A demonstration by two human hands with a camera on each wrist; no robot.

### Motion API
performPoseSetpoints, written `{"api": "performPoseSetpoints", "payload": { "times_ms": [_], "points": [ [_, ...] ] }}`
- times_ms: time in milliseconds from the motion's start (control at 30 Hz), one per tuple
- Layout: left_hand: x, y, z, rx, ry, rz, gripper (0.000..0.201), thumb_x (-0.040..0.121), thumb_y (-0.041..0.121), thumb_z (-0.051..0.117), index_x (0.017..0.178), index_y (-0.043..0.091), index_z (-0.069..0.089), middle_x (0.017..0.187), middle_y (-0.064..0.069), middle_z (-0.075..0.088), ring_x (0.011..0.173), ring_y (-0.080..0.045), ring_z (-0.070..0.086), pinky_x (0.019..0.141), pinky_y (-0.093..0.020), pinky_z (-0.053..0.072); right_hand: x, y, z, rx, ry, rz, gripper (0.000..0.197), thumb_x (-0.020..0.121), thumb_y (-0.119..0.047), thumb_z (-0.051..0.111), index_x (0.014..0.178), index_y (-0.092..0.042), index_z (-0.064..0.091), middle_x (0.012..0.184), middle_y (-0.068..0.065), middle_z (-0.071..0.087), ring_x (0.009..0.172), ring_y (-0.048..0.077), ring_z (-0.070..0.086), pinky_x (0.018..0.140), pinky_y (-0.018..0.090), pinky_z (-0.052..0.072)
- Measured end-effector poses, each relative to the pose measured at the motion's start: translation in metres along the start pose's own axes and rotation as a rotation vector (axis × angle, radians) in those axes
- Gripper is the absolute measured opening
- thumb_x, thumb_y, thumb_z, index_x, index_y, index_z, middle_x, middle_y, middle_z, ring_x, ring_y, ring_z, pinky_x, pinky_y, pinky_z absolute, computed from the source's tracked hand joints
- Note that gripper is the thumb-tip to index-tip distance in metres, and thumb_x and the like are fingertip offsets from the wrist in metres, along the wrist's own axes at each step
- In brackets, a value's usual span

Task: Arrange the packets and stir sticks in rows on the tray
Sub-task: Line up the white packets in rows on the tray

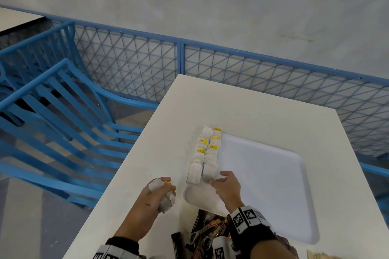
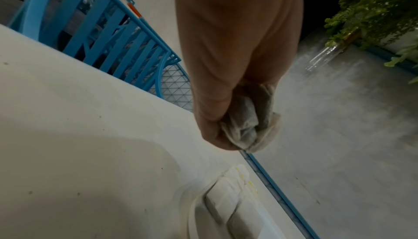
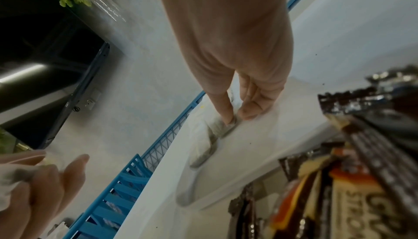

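The left hand (image 1: pixel 156 196) is closed round a bunch of white packets (image 1: pixel 167 201) with yellow tags, held above the table (image 1: pixel 263 115) just left of the tray (image 1: pixel 273 185). The right hand (image 1: pixel 228 188) reaches over the tray's near left corner, its fingertips (image 3: pixel 229 119) pinching the near end of the nearest packet (image 1: pixel 209 171). That packet ends the right one of two rows (image 1: pixel 205 153) along the tray's left edge; the rows' long axis runs away from the person. Dark sachets (image 1: pixel 208 231) lie heaped beside the right wrist.
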State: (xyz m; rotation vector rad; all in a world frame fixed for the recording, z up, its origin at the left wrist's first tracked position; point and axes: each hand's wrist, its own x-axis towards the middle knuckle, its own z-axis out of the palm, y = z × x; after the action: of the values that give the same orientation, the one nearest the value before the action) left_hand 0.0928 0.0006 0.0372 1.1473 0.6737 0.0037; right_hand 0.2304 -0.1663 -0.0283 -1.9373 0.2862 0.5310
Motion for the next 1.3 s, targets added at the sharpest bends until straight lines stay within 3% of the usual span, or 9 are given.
{"api": "performPoseSetpoints", "payload": {
  "times_ms": [200,467,667,733,867,933,1067,1167,1300],
  "points": [
    [0.001,0.001,0.002,0.002,-0.011,0.009,0.021,0.09,0.014,0.06,0.11,0.007,0.059,0.09,-0.012,0.065,0.083,-0.021,0.062,0.067,-0.031,0.048,0.003,0.0,0.007,-0.113,-0.029,-0.049,0.036,0.077,-0.011,0.069,0.111,-0.009,0.058,0.078,-0.003,0.061,0.088,0.024,0.063,0.09,0.04,0.051],
    [0.0,0.005,0.005,-0.049,-0.07,0.02,0.038,0.076,0.024,0.063,0.11,0.007,0.059,0.09,-0.012,0.068,0.086,-0.022,0.062,0.075,-0.035,0.045,-0.008,-0.003,0.0,-0.091,-0.005,-0.112,0.06,0.073,-0.022,0.077,0.121,-0.014,0.042,0.095,0.005,0.054,0.091,0.021,0.056,0.078,0.029,0.045],
    [-0.001,0.007,0.01,-0.082,-0.103,0.059,0.018,0.092,0.013,0.052,0.107,0.004,0.059,0.095,-0.015,0.068,0.095,-0.026,0.06,0.079,-0.037,0.043,-0.029,-0.012,0.001,-0.054,-0.011,-0.144,0.028,0.08,-0.018,0.069,0.101,-0.017,0.05,0.082,0.001,0.057,0.077,0.016,0.055,0.067,0.023,0.041],
    [-0.002,0.009,0.013,-0.095,-0.095,0.074,0.018,0.091,0.013,0.051,0.105,0.004,0.06,0.1,-0.016,0.069,0.097,-0.026,0.061,0.078,-0.037,0.044,-0.041,-0.023,0.001,-0.015,-0.121,-0.173,0.009,0.085,-0.02,0.064,0.088,-0.016,0.056,0.074,-0.001,0.059,0.068,0.014,0.057,0.059,0.019,0.041],
    [-0.003,0.011,0.016,-0.078,-0.101,0.11,0.024,0.089,0.016,0.052,0.107,0.002,0.06,0.11,-0.01,0.07,0.091,-0.018,0.065,0.071,-0.032,0.046,-0.072,-0.05,0.003,0.073,-0.548,-0.208,0.017,0.09,-0.027,0.058,0.089,-0.011,0.059,0.073,0.0,0.063,0.06,0.012,0.057,0.052,0.018,0.042],
    [-0.004,0.013,0.017,-0.081,-0.114,0.116,0.027,0.086,0.019,0.054,0.106,0.002,0.061,0.111,-0.009,0.07,0.086,-0.018,0.065,0.071,-0.033,0.045,-0.081,-0.055,0.005,0.087,-0.647,-0.23,0.017,0.087,-0.027,0.063,0.093,-0.012,0.058,0.077,-0.001,0.064,0.063,0.012,0.06,0.054,0.02,0.045],
    [-0.006,0.013,0.016,-0.074,-0.14,0.095,0.028,0.086,0.02,0.054,0.111,0.012,0.062,0.102,-0.005,0.071,0.095,-0.023,0.061,0.078,-0.036,0.045,-0.083,-0.054,0.007,0.159,-0.648,-0.194,0.024,0.083,-0.021,0.069,0.1,-0.01,0.056,0.083,0.003,0.064,0.064,0.012,0.061,0.057,0.021,0.047],
    [-0.005,0.011,0.016,-0.114,-0.15,0.034,0.033,0.086,0.018,0.056,0.119,0.02,0.059,0.111,-0.007,0.069,0.102,-0.023,0.064,0.088,-0.036,0.051,-0.08,-0.05,0.005,0.209,-0.598,-0.22,0.025,0.081,-0.011,0.07,0.102,-0.012,0.056,0.085,0.005,0.061,0.066,0.013,0.061,0.058,0.021,0.048],
    [-0.006,0.008,0.016,-0.079,-0.117,-0.005,0.026,0.091,0.016,0.053,0.116,0.011,0.06,0.102,-0.011,0.071,0.086,-0.023,0.067,0.07,-0.028,0.053,-0.077,-0.047,0.002,0.258,-0.486,-0.27,0.026,0.081,-0.002,0.068,0.101,-0.013,0.055,0.086,0.008,0.056,0.067,0.013,0.058,0.058,0.019,0.048]
  ]
}}
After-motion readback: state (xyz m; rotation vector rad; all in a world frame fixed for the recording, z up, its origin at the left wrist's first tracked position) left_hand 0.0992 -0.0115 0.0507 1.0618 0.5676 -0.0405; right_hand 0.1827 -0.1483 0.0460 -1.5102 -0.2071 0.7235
